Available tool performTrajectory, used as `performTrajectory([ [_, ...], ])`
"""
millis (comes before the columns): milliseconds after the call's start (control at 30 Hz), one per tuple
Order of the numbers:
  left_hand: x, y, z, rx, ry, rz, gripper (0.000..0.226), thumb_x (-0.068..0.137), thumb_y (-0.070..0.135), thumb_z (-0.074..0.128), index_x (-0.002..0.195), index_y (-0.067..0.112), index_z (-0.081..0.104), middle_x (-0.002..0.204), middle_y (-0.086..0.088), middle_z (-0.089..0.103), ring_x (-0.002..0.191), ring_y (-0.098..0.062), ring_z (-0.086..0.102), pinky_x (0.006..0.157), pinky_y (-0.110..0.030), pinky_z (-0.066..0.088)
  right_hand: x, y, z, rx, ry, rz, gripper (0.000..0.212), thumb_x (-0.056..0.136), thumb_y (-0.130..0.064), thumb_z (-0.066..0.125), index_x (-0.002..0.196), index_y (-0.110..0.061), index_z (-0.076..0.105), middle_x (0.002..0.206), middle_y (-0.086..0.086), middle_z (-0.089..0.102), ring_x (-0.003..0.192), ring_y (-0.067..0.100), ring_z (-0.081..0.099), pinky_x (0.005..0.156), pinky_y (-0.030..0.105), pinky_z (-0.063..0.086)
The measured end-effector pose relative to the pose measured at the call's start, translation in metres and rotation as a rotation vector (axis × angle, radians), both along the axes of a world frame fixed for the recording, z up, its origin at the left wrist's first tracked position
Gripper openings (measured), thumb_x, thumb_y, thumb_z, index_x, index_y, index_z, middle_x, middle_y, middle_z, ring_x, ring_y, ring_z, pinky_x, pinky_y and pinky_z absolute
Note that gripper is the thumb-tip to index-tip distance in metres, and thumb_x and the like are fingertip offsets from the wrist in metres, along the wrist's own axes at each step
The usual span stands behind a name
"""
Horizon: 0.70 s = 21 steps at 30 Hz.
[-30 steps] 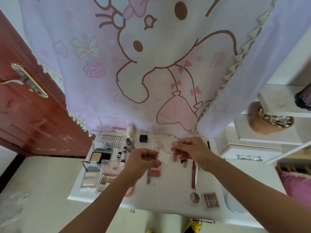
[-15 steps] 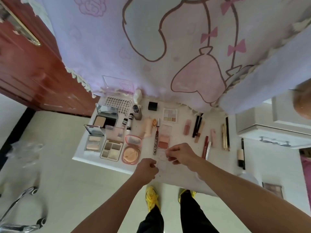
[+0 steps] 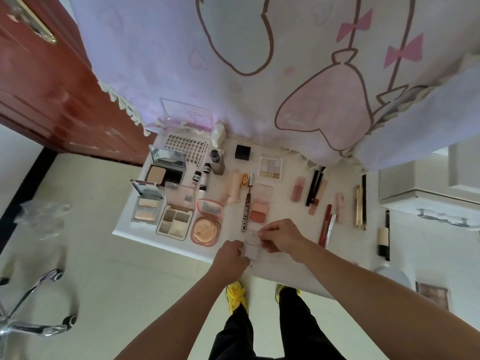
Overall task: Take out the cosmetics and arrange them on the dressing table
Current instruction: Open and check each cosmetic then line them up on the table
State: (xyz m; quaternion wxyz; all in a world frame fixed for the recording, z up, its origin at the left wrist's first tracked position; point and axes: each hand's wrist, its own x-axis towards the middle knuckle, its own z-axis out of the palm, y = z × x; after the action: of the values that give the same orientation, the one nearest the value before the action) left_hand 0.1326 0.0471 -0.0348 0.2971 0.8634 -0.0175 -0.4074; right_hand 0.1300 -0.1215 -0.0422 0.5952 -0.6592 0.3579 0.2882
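- Both hands meet over the near edge of the white dressing table (image 3: 181, 246): the left hand (image 3: 230, 258) and right hand (image 3: 281, 236) pinch a small clear compact (image 3: 251, 244) between them, its lid hinged open.
- The compact sits low over the tabletop; whether it touches, I cannot tell.
- Just beyond it lie a two-tone blush palette (image 3: 259, 210) and a tube marked COLORKEY (image 3: 245, 213).
- To the left, close by, a round pink powder compact (image 3: 206, 224) stands open, beside a four-pan palette (image 3: 175, 218).
- To the right, red and white pencils (image 3: 327, 226) lie near the right wrist.
- A cartoon curtain (image 3: 259, 61) hangs over the table's far side.
- Yellow shoes (image 3: 235, 294) show below the table edge.
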Motion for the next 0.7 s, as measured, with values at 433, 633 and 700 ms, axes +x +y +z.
performTrajectory([
  [433, 0.009, -0.003, 0.013, 0.007, -0.147, -0.03, 0.035, 0.088, 0.015, 0.059, 0.123, 0.011, 0.061, 0.105, -0.003, 0.062, 0.096, -0.02, 0.06, 0.084, -0.027, 0.05, -0.028, -0.067, 0.032, -0.305, -0.097, -0.009, 0.017, 0.085, -0.016, 0.076, 0.099, -0.01, 0.069, 0.089, 0.007, 0.072, 0.071, 0.015, 0.068, 0.057, 0.024, 0.052],
  [633, 0.006, -0.026, 0.025, -0.077, -0.161, -0.119, 0.029, 0.086, 0.009, 0.058, 0.114, 0.008, 0.065, 0.085, 0.005, 0.058, 0.084, -0.017, 0.061, 0.078, -0.021, 0.051, -0.083, -0.091, 0.042, -0.707, -0.095, 0.319, 0.017, 0.084, -0.027, 0.072, 0.102, -0.025, 0.072, 0.094, -0.012, 0.065, 0.095, 0.013, 0.064, 0.08, 0.026, 0.05],
  [700, 0.002, -0.034, 0.027, -0.087, -0.144, -0.148, 0.028, 0.085, 0.01, 0.059, 0.113, 0.01, 0.066, 0.084, 0.004, 0.059, 0.085, -0.021, 0.063, 0.082, -0.031, 0.053, -0.098, -0.088, 0.042, -0.764, -0.051, 0.427, 0.031, 0.087, -0.034, 0.067, 0.117, -0.028, 0.065, 0.11, -0.01, 0.063, 0.104, 0.013, 0.059, 0.084, 0.026, 0.045],
])
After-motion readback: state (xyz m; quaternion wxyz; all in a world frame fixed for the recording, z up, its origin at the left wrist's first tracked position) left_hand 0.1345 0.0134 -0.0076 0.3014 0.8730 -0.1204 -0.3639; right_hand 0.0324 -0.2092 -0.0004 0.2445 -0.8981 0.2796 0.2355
